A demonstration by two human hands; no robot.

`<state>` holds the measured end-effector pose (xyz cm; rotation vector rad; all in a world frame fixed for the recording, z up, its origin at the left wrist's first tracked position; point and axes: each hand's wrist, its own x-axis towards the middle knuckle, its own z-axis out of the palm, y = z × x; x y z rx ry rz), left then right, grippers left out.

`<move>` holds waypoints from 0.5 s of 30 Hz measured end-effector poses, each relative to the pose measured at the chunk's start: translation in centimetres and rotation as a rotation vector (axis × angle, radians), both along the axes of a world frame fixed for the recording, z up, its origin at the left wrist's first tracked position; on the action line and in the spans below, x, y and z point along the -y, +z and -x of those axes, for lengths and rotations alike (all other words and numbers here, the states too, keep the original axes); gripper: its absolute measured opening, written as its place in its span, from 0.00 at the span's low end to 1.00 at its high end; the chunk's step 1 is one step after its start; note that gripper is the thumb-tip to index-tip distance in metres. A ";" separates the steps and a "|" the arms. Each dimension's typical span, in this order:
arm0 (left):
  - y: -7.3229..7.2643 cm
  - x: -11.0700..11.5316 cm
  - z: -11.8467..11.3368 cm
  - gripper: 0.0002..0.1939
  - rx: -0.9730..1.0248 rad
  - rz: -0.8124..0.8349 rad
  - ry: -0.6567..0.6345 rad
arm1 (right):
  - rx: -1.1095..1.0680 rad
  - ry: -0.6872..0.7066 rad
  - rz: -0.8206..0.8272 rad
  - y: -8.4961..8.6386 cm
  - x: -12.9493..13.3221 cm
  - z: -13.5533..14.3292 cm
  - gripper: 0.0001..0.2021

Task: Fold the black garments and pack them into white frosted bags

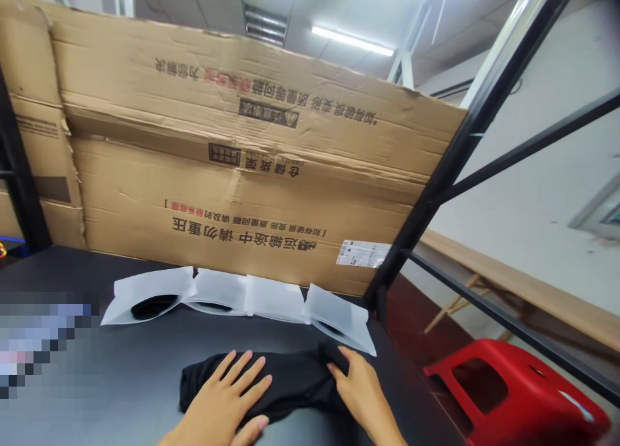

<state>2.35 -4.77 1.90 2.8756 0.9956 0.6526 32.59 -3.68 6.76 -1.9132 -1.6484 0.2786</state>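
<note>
A piece of black cloth (290, 381), folded into a long bundle, lies on the dark tabletop (130, 362) near its front. My left hand (230, 394) rests flat on the left part of the cloth, fingers spread. With thumb and fingers, my right hand (356, 381) pinches the cloth's right end and lifts a corner of it slightly. Behind the cloth stands a row of several frosted white pouches (276, 297). Black material (154, 306) shows inside the open mouth of the leftmost pouch. What kind of garment the cloth is, I cannot tell.
A large cardboard sheet (252, 194) with printed text closes off the back of the table. Black metal frame posts (436, 181) rise at the right. Beyond the table's right edge are a red plastic stool (523, 394) and a wooden bench (533, 291). A blurred-out patch covers the left.
</note>
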 end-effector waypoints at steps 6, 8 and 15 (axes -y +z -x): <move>0.4 0.6 2.8 0.27 0.021 -0.069 0.100 | 0.197 -0.069 -0.005 3.8 1.0 0.9 0.19; 0.0 0.7 4.1 0.25 0.005 -0.089 0.133 | 0.257 -0.089 -0.025 4.0 1.6 2.7 0.20; -1.4 0.8 4.7 0.26 0.046 -0.141 0.149 | 0.245 0.362 -0.042 -0.6 3.7 8.4 0.24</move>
